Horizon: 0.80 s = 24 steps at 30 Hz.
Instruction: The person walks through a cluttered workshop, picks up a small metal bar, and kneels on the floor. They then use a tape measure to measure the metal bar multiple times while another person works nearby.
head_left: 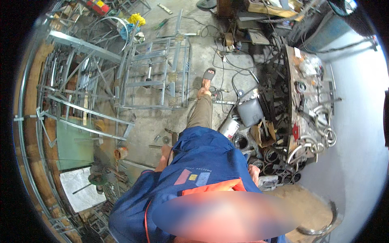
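Observation:
My left hand [165,154] hangs at my left side, partly covered by my blue shirt [190,162]. Its fingers are too small and hidden to make out. Just ahead of it a dark object [174,137] shows beside my trouser leg; whether the hand touches it, I cannot tell. Low at my right side is my right hand [254,173], half behind the shirt, beside metal rings and scrap. Its fingers look bent, but whether they hold anything is unclear. One sandalled foot [208,76] is set forward on the concrete floor.
A welded frame of metal tubes [156,73] lies ahead to the left, with more metal lengths [87,113] beyond. Cables [239,65] cross the floor. At right are a grey container [250,112], a cardboard box [262,133] and a cluttered workbench [300,77] with rings.

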Tool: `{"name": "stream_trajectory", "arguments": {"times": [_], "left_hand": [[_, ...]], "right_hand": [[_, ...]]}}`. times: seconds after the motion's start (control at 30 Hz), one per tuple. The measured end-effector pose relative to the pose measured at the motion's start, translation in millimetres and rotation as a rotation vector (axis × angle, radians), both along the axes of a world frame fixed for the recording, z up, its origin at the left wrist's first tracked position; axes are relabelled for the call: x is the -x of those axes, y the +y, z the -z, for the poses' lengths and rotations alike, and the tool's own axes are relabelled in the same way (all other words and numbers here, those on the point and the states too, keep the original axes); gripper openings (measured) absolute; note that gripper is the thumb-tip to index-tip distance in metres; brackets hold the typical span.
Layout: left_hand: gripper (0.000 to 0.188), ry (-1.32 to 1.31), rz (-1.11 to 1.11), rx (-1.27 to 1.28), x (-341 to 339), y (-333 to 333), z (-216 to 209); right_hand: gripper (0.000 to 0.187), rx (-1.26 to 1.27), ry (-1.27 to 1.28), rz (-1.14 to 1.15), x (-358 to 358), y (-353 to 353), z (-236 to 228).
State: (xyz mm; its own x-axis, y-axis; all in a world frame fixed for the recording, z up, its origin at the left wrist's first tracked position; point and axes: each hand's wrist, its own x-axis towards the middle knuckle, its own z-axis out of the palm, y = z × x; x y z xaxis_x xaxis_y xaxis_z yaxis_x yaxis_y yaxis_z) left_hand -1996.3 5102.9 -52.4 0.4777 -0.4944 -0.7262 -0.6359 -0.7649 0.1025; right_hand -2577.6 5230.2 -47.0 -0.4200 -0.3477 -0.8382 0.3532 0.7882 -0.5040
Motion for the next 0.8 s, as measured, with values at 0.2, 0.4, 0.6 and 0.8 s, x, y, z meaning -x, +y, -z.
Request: {"name": "stream_trajectory", "arguments": {"times": [0.2, 0.4, 0.6, 0.8], "left_hand": [[0.045, 0.013, -0.104, 0.144, 3, -170, 53], [0.048, 0.034, -0.025, 0.269, -39, -464, 55], [0.051, 0.126, -0.272, 0.462, -42, -706, -26], [0.042, 0.721, -0.597, 0.651, -39, -866, -145]], "right_hand": [[0.017, 0.02, 0.13, 0.047, 21, -185, -24], [0.033, 0.476, 0.055, -0.561, -45, -618, -85], [0.039, 0.304, 0.215, -1.042, -143, -937, -138], [0.037, 0.393, 0.215, -1.084, -170, -1076, -173]]}}
